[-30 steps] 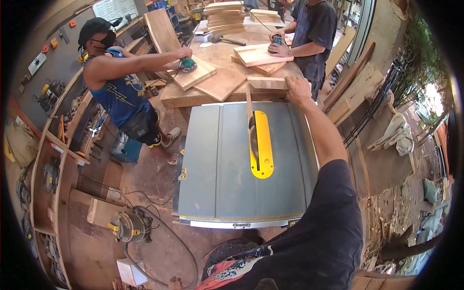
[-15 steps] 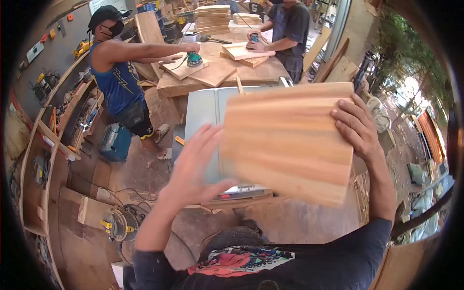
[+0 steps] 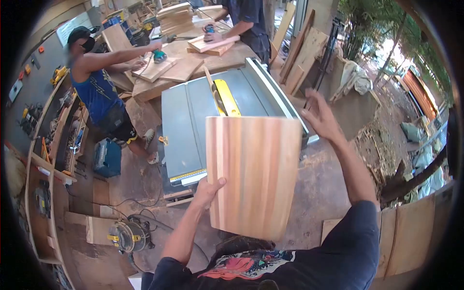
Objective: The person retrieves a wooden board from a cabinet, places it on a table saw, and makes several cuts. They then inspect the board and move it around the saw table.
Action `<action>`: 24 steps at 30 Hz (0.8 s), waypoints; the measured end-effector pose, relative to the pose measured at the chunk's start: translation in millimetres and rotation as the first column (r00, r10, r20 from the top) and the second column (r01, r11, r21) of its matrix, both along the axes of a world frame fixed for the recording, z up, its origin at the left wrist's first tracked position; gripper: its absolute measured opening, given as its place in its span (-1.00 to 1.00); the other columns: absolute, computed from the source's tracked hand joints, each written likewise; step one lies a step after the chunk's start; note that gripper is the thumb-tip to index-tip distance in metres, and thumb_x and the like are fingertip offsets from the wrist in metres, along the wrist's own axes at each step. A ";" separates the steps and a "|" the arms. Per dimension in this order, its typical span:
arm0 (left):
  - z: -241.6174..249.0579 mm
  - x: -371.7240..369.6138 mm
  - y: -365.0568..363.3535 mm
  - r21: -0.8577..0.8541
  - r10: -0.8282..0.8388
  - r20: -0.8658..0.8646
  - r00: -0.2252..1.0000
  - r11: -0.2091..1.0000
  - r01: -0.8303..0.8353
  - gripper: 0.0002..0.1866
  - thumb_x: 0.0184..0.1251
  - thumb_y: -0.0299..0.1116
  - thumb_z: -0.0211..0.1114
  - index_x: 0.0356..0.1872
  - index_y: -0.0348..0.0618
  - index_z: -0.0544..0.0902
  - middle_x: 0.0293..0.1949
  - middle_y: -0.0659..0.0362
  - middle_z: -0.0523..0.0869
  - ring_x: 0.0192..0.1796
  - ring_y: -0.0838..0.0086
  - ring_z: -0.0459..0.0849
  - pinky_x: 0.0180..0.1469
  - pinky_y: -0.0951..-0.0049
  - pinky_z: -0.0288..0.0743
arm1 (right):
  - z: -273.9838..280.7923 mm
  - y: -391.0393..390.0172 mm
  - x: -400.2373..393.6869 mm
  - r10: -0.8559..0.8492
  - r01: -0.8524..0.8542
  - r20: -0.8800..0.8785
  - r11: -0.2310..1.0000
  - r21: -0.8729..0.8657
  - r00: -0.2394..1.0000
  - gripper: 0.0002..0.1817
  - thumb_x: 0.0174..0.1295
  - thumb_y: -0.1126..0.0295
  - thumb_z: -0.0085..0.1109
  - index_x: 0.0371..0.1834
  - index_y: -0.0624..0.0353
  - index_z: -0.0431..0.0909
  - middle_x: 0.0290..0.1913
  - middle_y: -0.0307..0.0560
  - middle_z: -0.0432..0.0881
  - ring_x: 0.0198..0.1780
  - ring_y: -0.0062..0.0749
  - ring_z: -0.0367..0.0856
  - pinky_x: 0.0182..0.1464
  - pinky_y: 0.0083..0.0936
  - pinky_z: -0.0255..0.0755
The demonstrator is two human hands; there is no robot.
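A table saw with a flat grey metal top (image 3: 188,130) is standing toward 11 o'clock of the held board, and a wide wooden bench (image 3: 217,64) is carrying boards beyond it. A co-worker in a blue sleeveless top (image 3: 99,94) is leaning in at 10 o'clock; another in a dark shirt (image 3: 244,19) is working at 12. The striped, pale-and-reddish wooden board (image 3: 253,174) is hanging in front of the wearer, overlapping the saw's near edge in view; whether it is touching is unclear. A yellow-and-black shop vacuum (image 3: 126,236) is sitting at 8 o'clock.

The left hand (image 3: 209,191) is gripping the board's 9 o'clock edge, its thumb lying across the face. The right hand (image 3: 320,116) is hovering empty beyond the 1 o'clock corner, fingers parted and bent. Between 11 and 12, a yellow throat plate (image 3: 227,98) is lying in the saw top. Farther off, the co-workers are guiding a green sander (image 3: 160,56) and a blue sander (image 3: 209,31).

With one hand bearing everything at one edge, the board could be twisting downward or slipping; swinging forward, its top edge could be striking the saw.
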State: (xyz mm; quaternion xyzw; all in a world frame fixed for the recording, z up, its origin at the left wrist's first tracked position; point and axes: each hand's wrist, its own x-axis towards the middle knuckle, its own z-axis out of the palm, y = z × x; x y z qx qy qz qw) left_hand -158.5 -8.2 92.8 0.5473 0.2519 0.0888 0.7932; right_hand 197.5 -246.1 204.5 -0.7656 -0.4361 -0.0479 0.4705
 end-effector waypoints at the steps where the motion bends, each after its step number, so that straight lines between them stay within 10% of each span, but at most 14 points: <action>1: -2.1 0.8 -11.8 -0.011 0.031 -0.109 0.994 0.999 -0.032 -0.15 0.28 -0.01 0.51 0.37 -0.47 0.39 0.20 -0.07 0.64 0.16 0.28 0.68 0.17 0.31 0.60 | -55.0 -38.0 12.1 0.035 -0.063 -0.382 0.996 -0.061 0.924 -0.49 0.37 0.18 0.27 0.31 0.17 0.47 0.18 -0.02 0.62 0.20 -0.29 0.59 0.21 -0.21 0.49; 4: -49.1 24.8 -43.3 -0.009 0.232 -0.161 0.959 0.972 -0.236 -0.17 0.30 -0.02 0.50 0.37 -0.48 0.40 0.19 -0.09 0.64 0.16 0.26 0.68 0.17 0.31 0.60 | -309.7 -157.8 -54.0 -0.006 0.141 -0.891 0.988 0.066 0.455 -0.39 0.53 -0.11 -0.09 0.30 0.21 0.52 0.24 0.03 0.63 0.28 -0.19 0.57 0.34 -0.16 0.43; 6: -41.1 41.5 -66.2 -0.019 0.289 -0.199 0.936 0.954 -0.299 -0.21 0.34 -0.03 0.47 0.36 -0.48 0.42 0.15 -0.11 0.66 0.12 0.26 0.69 0.13 0.30 0.61 | -242.8 -152.2 -189.6 0.483 0.357 -0.868 0.835 0.419 -0.110 -0.07 0.44 -0.39 -0.25 0.51 0.25 0.27 0.49 0.19 0.38 0.50 0.04 0.33 0.52 0.06 0.17; 10: -58.8 72.0 -87.1 -0.086 0.280 -0.229 0.932 0.948 -0.306 -0.30 0.39 -0.06 0.44 0.27 -0.52 0.49 0.08 -0.10 0.69 0.03 0.27 0.70 0.04 0.28 0.62 | -206.4 -120.9 -283.5 0.802 0.514 -0.565 0.573 0.638 -0.194 -0.04 0.44 -0.38 -0.24 0.61 0.21 0.06 0.49 0.24 0.35 0.52 0.22 0.26 0.47 0.39 0.11; 12: -76.1 85.6 -93.1 -0.055 0.298 -0.237 0.925 0.946 -0.319 -0.28 0.37 -0.06 0.46 0.25 -0.55 0.49 0.08 -0.10 0.69 0.01 0.27 0.71 0.04 0.30 0.62 | -200.4 -104.7 -288.4 0.469 0.412 -0.882 0.810 0.417 -0.029 -0.19 0.47 -0.03 0.13 0.57 0.25 0.07 0.49 0.16 0.34 0.42 0.19 0.43 0.34 0.45 0.31; 13: -81.9 89.8 -97.8 -0.062 0.301 -0.238 0.924 0.944 -0.323 -0.29 0.37 -0.02 0.45 0.22 -0.54 0.52 0.05 -0.09 0.71 0.00 0.28 0.72 0.06 0.30 0.61 | -211.4 -103.0 -290.6 0.446 0.431 -0.894 0.799 0.420 0.045 -0.26 0.38 0.21 0.27 0.49 0.31 0.15 0.38 0.17 0.46 0.35 0.18 0.52 0.15 0.26 0.60; 18: -84.5 93.4 -86.1 0.285 0.319 -0.366 0.874 0.933 -0.221 -0.36 0.39 0.05 0.39 0.05 -0.50 0.65 -0.15 -0.05 0.78 -0.08 0.36 0.75 -0.03 0.32 0.63 | -215.9 -90.6 -286.7 0.350 0.595 -0.937 0.752 0.285 0.006 -0.33 0.30 0.43 0.28 0.42 0.35 0.20 0.26 0.23 0.52 0.18 0.03 0.67 -0.09 -0.07 0.76; 20: -55.2 72.2 -42.6 0.210 -0.231 -0.552 0.801 0.891 0.402 -0.41 0.38 0.06 0.40 -0.01 -0.43 0.71 -0.27 0.01 0.80 -0.24 0.44 0.76 -0.18 0.36 0.64 | -215.0 -89.6 -281.8 -0.092 0.553 -0.991 0.823 -0.132 -0.099 -0.36 0.29 0.42 0.26 0.41 0.35 0.25 0.22 0.19 0.56 0.10 -0.05 0.70 -0.04 -0.13 0.74; 22: -17.2 51.1 24.8 0.258 -0.285 -0.440 0.852 0.869 0.423 -0.52 0.40 0.00 0.35 -0.08 -0.34 0.76 -0.37 0.11 0.80 -0.40 0.50 0.73 -0.31 0.43 0.61 | -203.4 -70.9 -288.6 -0.010 0.678 -0.999 0.734 -0.030 -0.034 -0.37 0.30 0.40 0.24 0.40 0.35 0.25 0.20 0.20 0.55 0.09 -0.03 0.69 -0.04 -0.15 0.72; 24: 1.8 59.9 115.7 0.384 0.080 -0.308 0.948 0.922 0.047 -0.61 0.42 -0.08 0.31 -0.25 -0.29 0.79 -0.46 0.18 0.77 -0.47 0.55 0.68 -0.37 0.50 0.54 | -176.0 -46.3 -294.3 0.048 0.807 -0.998 0.588 0.059 0.037 -0.38 0.34 0.33 0.19 0.41 0.35 0.25 0.20 0.22 0.53 0.17 0.05 0.61 0.18 0.03 0.58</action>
